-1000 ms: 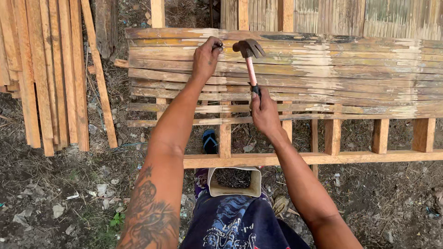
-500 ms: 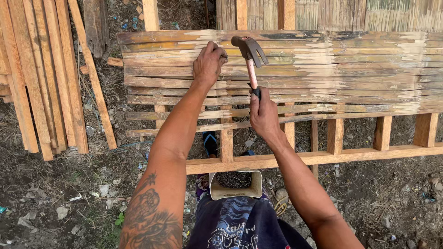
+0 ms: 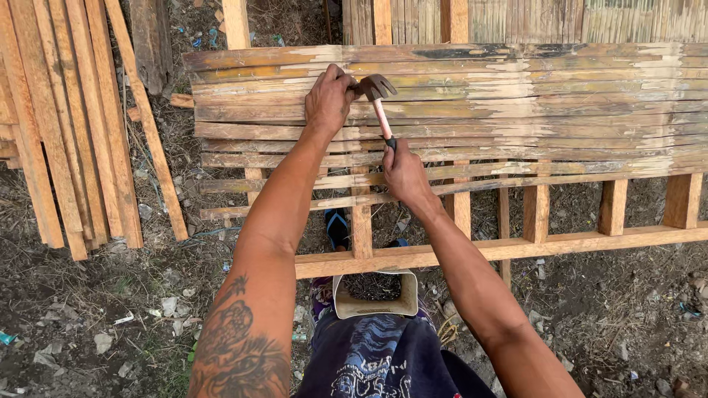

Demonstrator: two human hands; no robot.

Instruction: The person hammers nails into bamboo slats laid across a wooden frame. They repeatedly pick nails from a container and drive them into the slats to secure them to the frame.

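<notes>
Right hand point(image 3: 402, 173) fingers were wrapped tight round the claw hammer point(image 3: 380, 103) handle, its head down beside the left hand point(image 3: 330, 99). Left fingers were bunched, pinching something too small to make out, against the bamboo slats point(image 3: 516, 110). Wooden frame point(image 3: 472, 254) underneath, plank stack point(image 3: 66, 133) off left.

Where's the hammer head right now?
In the head view, upper centre: the hammer head sits on the bamboo slats, touching the left hand; the right hand grips its handle.
</notes>
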